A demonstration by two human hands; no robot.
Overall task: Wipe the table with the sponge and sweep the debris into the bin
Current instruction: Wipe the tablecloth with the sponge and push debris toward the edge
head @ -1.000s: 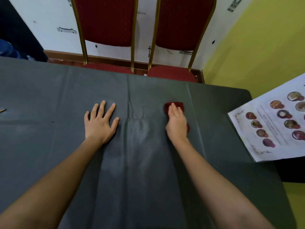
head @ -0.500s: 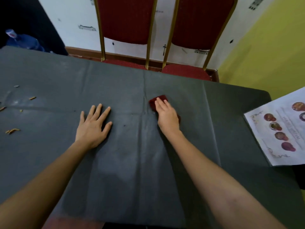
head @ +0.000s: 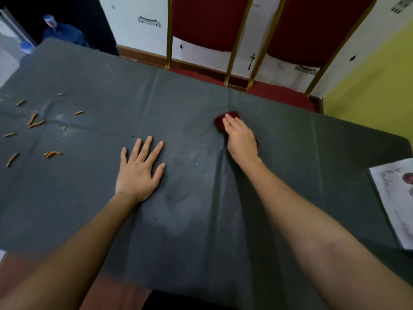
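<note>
My right grip (head: 241,142) has slid the sponge (head: 220,122) leftward across the surface (head: 290,198); my view swung left, bringing orange debris (head: 35,124) in.

**Room to the left, chairs behind, paper at right**

The counter (head: 201,90) is bare between the left grip (head: 139,171), flat on the cloth at mid-counter, and the right grip (head: 240,139), which presses flat on the sponge (head: 220,121) farther back. A raised crease runs from the right wrist toward the near edge. Bare cloth stretches left from the left grip to the debris (head: 35,124), orange bits scattered near the left edge. Behind the sponge a free strip reaches the far edge, where two chairs (head: 207,21) stand close. A sheet (head: 393,198) overlaps the right edge, well apart from the right grip.
</note>
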